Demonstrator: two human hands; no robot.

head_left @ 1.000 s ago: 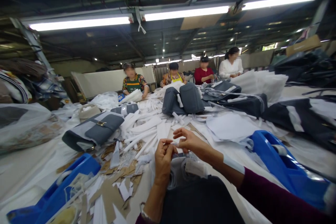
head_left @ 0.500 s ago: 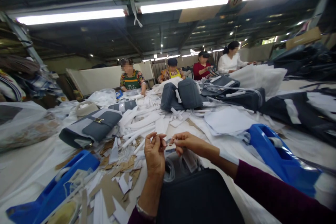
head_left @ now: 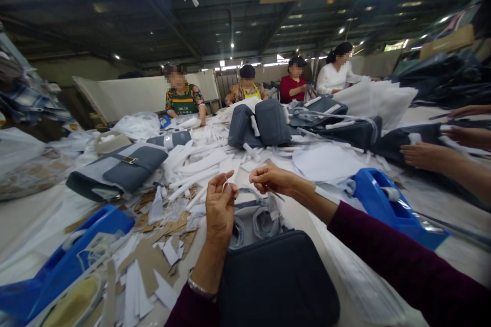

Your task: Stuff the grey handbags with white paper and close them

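Above the far edge of a dark navy bag (head_left: 278, 276), my left hand (head_left: 220, 207) is raised with thumb and fingertips pinched together. A thin white string (head_left: 227, 182) shows at those fingertips. My right hand (head_left: 278, 179) is closed a short gap to its right, thumb and index finger pressed together. Out of the underside of the right hand sticks a thin pointed tool (head_left: 279, 196), its kind unclear. Below both hands, coiled straps wrapped in clear plastic (head_left: 265, 222) lie at the bag's far side.
Blue tape dispensers stand left (head_left: 69, 260) and right (head_left: 395, 209). Cardboard scraps (head_left: 148, 255) and white paper rolls (head_left: 195, 163) cover the table. More dark bags (head_left: 272, 122) lie beyond. A co-worker's hands (head_left: 429, 156) reach in at right; several people sit across.
My hands have moved apart, and the pointed tool now shows under the right one. The view has tilted down. A co-worker's hands have come in at the right.
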